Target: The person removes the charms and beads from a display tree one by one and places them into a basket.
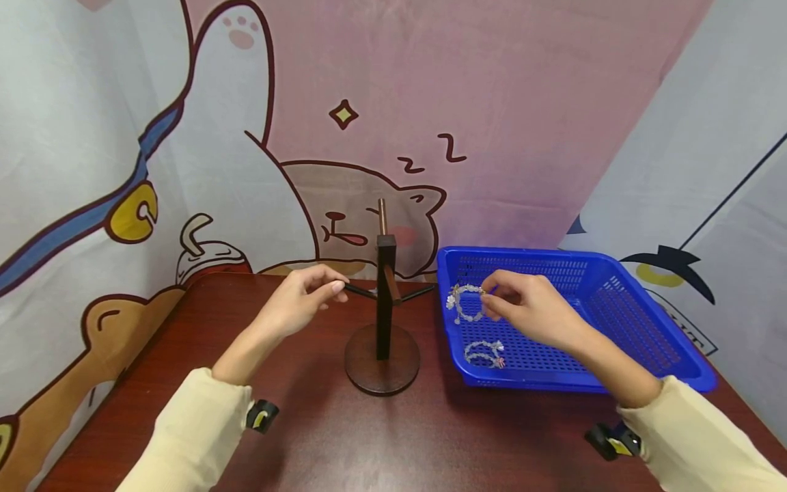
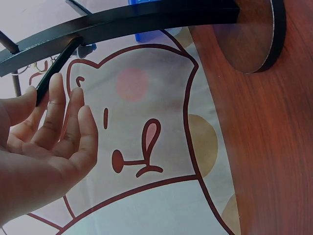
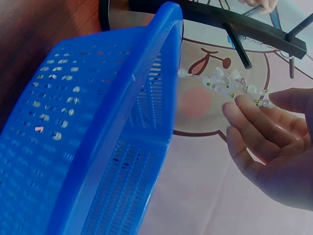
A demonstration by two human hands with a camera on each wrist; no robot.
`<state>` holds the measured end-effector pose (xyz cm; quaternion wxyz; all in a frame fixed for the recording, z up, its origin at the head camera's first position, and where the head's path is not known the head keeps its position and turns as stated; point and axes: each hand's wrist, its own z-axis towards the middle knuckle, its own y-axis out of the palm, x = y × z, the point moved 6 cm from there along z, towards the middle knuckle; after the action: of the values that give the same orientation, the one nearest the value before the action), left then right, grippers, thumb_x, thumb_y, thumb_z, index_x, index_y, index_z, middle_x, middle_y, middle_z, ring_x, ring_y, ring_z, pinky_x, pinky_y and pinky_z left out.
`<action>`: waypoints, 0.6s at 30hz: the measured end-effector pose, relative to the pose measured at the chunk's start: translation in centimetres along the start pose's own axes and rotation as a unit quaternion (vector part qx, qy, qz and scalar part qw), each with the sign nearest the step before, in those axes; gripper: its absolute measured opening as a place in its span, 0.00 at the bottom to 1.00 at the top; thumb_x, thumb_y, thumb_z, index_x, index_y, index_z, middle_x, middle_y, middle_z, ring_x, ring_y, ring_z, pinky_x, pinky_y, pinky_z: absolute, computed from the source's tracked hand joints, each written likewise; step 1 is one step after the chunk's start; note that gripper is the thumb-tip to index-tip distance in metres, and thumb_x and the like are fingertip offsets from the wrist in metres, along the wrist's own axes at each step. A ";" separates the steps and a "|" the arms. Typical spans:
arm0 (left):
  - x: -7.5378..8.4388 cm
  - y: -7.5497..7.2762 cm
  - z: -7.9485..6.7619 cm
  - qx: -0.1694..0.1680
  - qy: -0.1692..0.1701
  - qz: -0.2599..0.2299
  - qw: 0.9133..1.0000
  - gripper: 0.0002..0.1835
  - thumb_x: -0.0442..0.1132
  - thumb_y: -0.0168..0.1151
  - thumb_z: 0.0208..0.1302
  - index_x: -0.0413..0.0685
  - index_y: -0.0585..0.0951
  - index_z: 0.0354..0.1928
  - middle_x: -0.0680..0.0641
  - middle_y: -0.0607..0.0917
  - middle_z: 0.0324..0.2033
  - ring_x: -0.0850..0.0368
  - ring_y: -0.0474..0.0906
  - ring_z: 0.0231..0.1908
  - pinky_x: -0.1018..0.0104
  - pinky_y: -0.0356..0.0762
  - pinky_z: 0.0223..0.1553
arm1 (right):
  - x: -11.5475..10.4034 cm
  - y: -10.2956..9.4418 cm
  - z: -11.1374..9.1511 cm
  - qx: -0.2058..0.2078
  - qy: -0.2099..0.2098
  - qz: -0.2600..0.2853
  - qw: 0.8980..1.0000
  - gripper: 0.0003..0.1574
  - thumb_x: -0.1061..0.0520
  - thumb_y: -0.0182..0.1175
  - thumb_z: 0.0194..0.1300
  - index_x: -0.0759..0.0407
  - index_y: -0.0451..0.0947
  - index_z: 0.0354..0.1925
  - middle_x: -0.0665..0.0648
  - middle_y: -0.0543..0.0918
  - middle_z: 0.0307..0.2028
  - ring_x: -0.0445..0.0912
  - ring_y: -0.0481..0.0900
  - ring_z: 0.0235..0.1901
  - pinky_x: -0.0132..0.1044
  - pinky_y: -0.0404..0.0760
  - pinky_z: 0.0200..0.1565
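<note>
A dark wooden stand (image 1: 384, 307) with a round base stands upright on the table, with pegs out to its sides. My left hand (image 1: 307, 295) pinches the tip of the left peg (image 1: 359, 290) between thumb and index finger; its other fingers are loosely bent, as the left wrist view shows. My right hand (image 1: 522, 304) is over the left side of the blue basket. Its thumb and fingertips pinch a clear beaded bracelet (image 3: 230, 84) with whitish, flower-like charms and small green beads. That bracelet hangs as a loop, level with the basket's left rim in the head view.
More clear beaded bracelets (image 1: 482, 344) lie in the near left corner of the blue basket (image 1: 529, 251), which stands right of the stand. The reddish-brown table (image 1: 307, 424) meets a cartoon-printed cloth (image 1: 522, 102) behind it.
</note>
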<state>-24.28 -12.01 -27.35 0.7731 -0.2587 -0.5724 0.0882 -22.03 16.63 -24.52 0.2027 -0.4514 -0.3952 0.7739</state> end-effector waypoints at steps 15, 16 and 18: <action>0.0 0.0 0.0 -0.002 -0.001 0.001 1.000 0.10 0.36 0.53 0.66 0.37 0.79 0.42 0.44 0.84 0.30 0.54 0.79 0.36 0.58 0.76 0.38 | 2.2 -1.5 -3.1 -0.009 0.019 -0.040 0.999 0.02 0.60 0.56 0.64 0.55 0.76 0.35 0.43 0.76 0.20 0.37 0.76 0.23 0.33 0.72 0.23; 0.0 0.0 0.0 -0.003 -0.001 0.001 1.000 0.10 0.36 0.53 0.66 0.37 0.79 0.42 0.44 0.84 0.30 0.54 0.79 0.36 0.58 0.76 0.38 | 2.4 -1.6 -3.3 -0.010 0.019 -0.042 0.999 0.02 0.60 0.56 0.64 0.55 0.76 0.36 0.43 0.77 0.20 0.37 0.76 0.23 0.33 0.72 0.23; 0.0 0.0 0.0 -0.003 0.000 0.001 1.000 0.10 0.36 0.53 0.66 0.37 0.79 0.43 0.42 0.84 0.31 0.54 0.79 0.36 0.58 0.76 0.38 | 2.7 -1.6 -3.7 -0.010 0.019 -0.046 0.999 0.02 0.60 0.56 0.64 0.54 0.76 0.35 0.42 0.77 0.21 0.36 0.75 0.23 0.33 0.73 0.24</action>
<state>-24.26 -12.02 -27.35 0.7720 -0.2619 -0.5726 0.0873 -20.29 21.00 -25.72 0.2409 -0.4493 -0.4194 0.7511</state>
